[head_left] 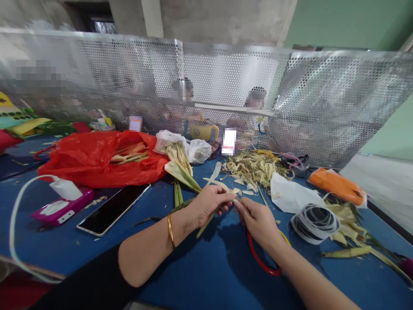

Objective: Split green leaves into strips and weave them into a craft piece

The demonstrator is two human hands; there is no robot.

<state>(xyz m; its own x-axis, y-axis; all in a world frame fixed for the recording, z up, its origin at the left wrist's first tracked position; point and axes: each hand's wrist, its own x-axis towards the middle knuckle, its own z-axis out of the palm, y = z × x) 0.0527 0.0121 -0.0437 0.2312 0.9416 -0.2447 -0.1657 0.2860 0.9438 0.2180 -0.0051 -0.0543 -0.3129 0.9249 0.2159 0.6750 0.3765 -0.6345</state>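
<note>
My left hand (211,204), with a gold bangle at the wrist, is closed round a pale leaf strip (214,182) that looks like dried corn husk. Close beside it, my right hand (258,217) pinches the same strip near its end with thumb and fingers. Beneath the right hand shows a red and yellow loop handle (262,260), like that of scissors; I cannot tell whether the palm holds it or it lies on the table. Left of the hands, a bundle of longer husks (180,172) rests against a white plastic bag (198,150).
A red plastic bag (80,159) with husks, a black phone (112,211) and a purple power strip (61,215) lie left on the blue table (190,271). Husk scraps (254,168), a coil of clear line (314,224) and an orange packet (337,185) lie right. A perforated metal screen (222,73) stands behind.
</note>
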